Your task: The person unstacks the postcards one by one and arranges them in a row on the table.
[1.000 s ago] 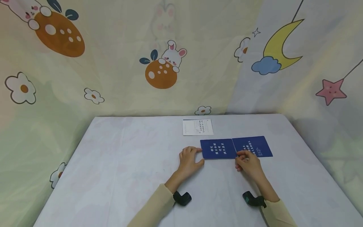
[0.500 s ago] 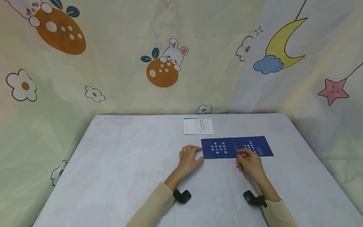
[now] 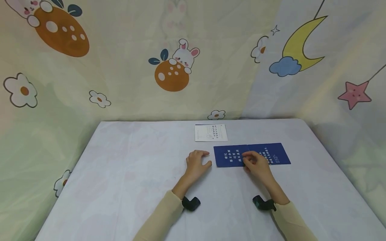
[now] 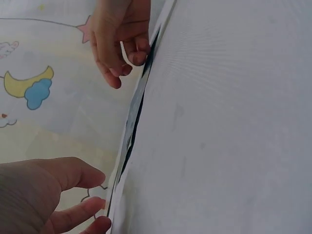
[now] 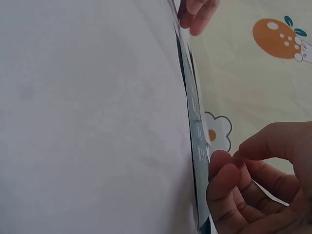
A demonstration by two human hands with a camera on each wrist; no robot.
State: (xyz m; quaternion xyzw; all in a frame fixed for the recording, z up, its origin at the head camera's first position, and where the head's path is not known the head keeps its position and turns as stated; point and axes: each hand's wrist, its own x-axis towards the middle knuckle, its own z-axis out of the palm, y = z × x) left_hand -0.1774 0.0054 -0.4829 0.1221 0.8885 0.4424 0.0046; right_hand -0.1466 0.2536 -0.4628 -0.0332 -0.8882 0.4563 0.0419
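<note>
Two dark blue cards with white lettering lie flat, edge to edge, on the table in the head view: the left blue card and the right blue card. Whether they are joined I cannot tell. My left hand is just left of the left card, apart from it, thumb and fingers spread. My right hand is over the near edge where the cards meet and hides part of both. Its fingers are loosely bent with the thumb near the index finger, and nothing shows between them. From the wrists, the cards appear only as thin slivers.
Behind the blue cards lies a white printed card with a dark edge showing beneath its far side. A white cloth covers the table. Patterned fabric walls rise along the back and sides.
My left hand has drawn back to the left, off the left card's edge. The right hand has shifted left from the seam, and the white line there narrowed away. The cards stay put.
</note>
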